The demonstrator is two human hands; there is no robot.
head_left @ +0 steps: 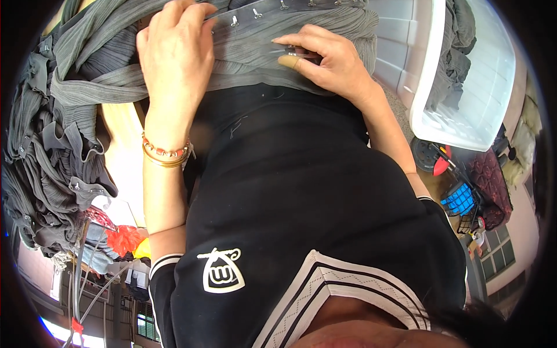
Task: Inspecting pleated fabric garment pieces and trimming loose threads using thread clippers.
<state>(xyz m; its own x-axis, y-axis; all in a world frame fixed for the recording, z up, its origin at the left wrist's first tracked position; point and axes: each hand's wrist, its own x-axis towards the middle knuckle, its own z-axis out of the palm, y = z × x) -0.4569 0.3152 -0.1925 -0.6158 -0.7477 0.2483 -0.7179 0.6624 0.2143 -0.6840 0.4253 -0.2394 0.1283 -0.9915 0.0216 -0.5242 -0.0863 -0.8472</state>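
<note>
Grey ribbed fabric (249, 65) lies bunched across my lap at the top of the view. Along its smooth dark edge band (271, 14) sits a row of several small metal hooks (234, 21). My left hand (178, 49) is closed on the band's left end, thumb and fingers pinching it; the fingertips are partly hidden. Just right of the middle, my right hand (332, 62) holds small metal thread snips (297, 53) between thumb and fingers, their tips pointing left over the fabric. A tan covering (290, 61) wraps the right thumb.
Several dark grey garments (58, 168) with metal hooks hang in a heap on the left, beside a pale board (123, 139). A white plastic bin (426, 124) stands at right with grey fabric (451, 64) inside. Below it lies a blue mesh-like item (458, 199).
</note>
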